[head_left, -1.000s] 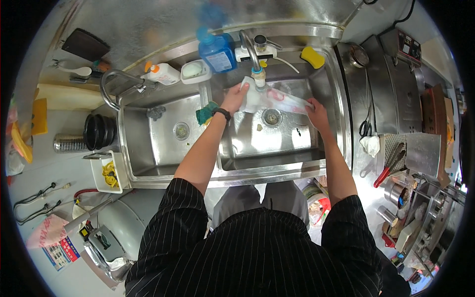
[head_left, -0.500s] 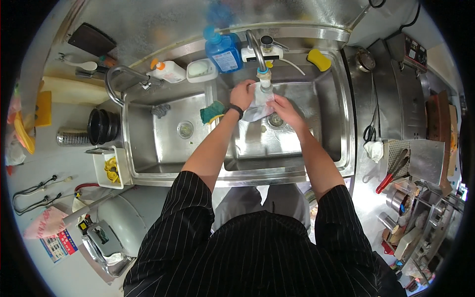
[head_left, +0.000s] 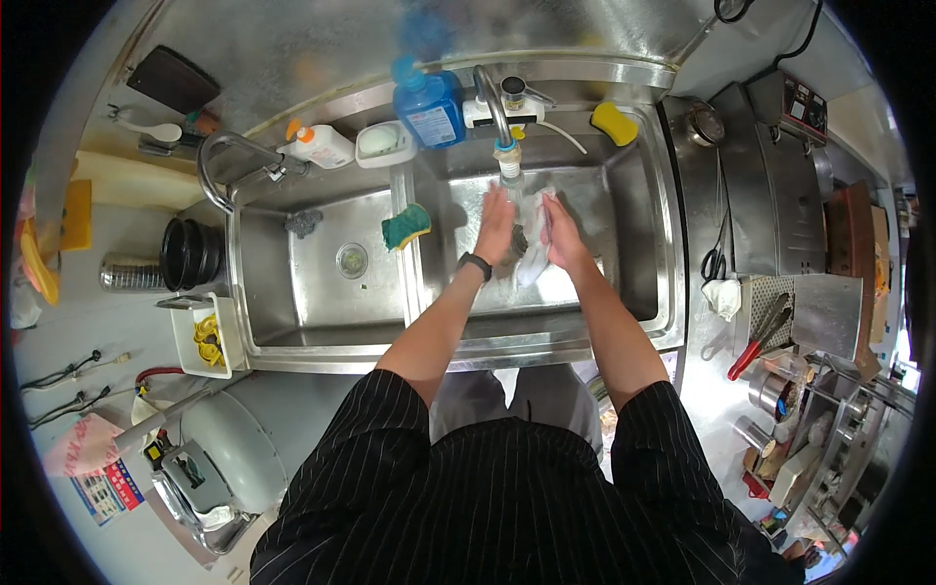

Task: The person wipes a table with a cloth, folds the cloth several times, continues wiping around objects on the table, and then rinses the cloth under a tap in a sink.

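Over the right basin of a steel double sink (head_left: 458, 356), both my hands are at the faucet (head_left: 506, 146) with the white nozzle. My left hand (head_left: 495, 229) has its fingers stretched out flat and holds nothing; a dark band circles its wrist. Bunched in my right hand (head_left: 563, 234) is a wet-looking white cloth (head_left: 534, 265), which hangs down toward the basin floor. A clear streak below the nozzle looks like running water. On the divider left of my hands lies a green and yellow sponge (head_left: 405, 227).
Along the back ledge stand a blue pump bottle (head_left: 429, 109), a soap dish (head_left: 383, 144), a white pump bottle (head_left: 325, 146) and a yellow sponge (head_left: 614, 125). A second faucet (head_left: 208, 166) arches beside the left basin, where a grey scourer (head_left: 303, 223) lies. Red-handled tongs (head_left: 759, 339) rest at the right.
My left hand has let go of the cloth and opened beneath the nozzle. My right hand has drawn the cloth slightly right, where it now hangs bunched. The whole view has shifted a little.
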The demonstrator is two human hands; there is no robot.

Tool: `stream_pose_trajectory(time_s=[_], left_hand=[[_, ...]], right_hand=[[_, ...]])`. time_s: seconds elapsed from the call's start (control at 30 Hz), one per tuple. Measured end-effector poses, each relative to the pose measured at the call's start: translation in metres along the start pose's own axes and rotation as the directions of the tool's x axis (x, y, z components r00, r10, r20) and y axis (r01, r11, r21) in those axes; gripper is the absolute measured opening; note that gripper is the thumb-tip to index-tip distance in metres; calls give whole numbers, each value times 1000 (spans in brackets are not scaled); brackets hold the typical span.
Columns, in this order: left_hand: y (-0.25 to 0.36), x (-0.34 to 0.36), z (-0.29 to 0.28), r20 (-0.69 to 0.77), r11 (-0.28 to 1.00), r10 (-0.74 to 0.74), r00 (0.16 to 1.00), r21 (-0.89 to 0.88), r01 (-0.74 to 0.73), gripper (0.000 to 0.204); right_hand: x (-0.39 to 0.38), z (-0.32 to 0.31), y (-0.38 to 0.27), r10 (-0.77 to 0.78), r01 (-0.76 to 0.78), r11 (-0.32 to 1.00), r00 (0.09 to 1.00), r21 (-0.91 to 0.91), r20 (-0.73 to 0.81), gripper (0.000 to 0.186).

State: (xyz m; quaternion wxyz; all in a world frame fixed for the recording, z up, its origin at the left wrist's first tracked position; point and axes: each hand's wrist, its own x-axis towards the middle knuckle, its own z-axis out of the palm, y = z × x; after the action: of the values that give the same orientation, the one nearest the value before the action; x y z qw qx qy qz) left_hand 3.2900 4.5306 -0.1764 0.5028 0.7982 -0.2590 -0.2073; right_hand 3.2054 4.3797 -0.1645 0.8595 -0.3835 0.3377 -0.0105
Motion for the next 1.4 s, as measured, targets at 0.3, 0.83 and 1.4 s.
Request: stream_pose_trajectory(time_s=[0.3,0.83,1.4], left_hand=[[-13,13,-3,271,777,-404,874,-402,484,95],[0,26,-37,42,915,-84,996,-393,94,50],[2,45,-74,150,951,-177,973,-228,208,28]], right_hand=[[-7,4,-5,-31,-39,932,982,360,187,34],[11,21,-10,-181,180,984,981,11,72,28],[41,-36,-14,-413,267,613,911,-744,-14,33]])
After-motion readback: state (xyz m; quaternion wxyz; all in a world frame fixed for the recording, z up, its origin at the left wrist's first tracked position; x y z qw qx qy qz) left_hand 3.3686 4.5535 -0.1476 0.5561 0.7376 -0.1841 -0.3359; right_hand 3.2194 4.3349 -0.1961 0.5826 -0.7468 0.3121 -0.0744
